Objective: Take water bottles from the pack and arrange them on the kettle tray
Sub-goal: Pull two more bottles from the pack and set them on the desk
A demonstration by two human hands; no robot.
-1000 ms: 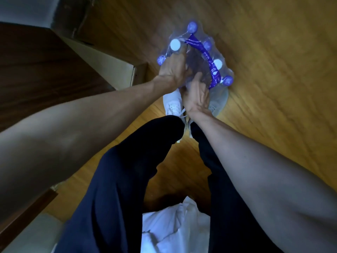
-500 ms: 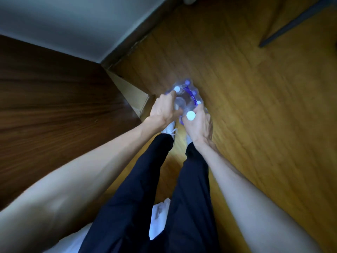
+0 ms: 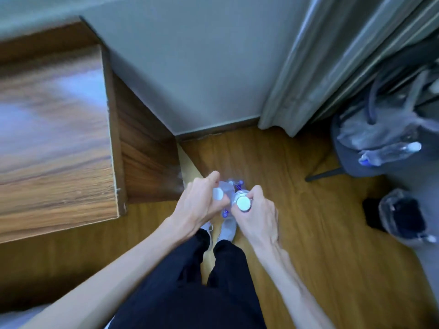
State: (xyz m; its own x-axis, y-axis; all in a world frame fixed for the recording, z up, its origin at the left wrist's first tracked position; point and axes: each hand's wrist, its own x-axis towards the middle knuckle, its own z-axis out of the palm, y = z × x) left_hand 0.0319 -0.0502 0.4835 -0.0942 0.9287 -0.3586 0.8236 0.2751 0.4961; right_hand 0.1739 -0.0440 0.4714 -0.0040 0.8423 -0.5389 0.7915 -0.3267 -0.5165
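Two clear water bottles with white caps are raised in front of me. My left hand grips one bottle by its neck. My right hand grips the other bottle, cap toward the camera. Just beyond my hands, the shrink-wrapped pack with its purple handle sits on the wooden floor, mostly hidden by my hands and the bottles. The kettle tray is not in view.
A wooden desk top fills the left. A grey wall and curtain stand ahead. At right are a dark bin with a plastic liner and empty bottle, and a black shoe. My white shoes stand on the floor.
I have straightened up and the view has pulled away from the floor. Both hands have come up from the pack, each lifting a bottle out of it.
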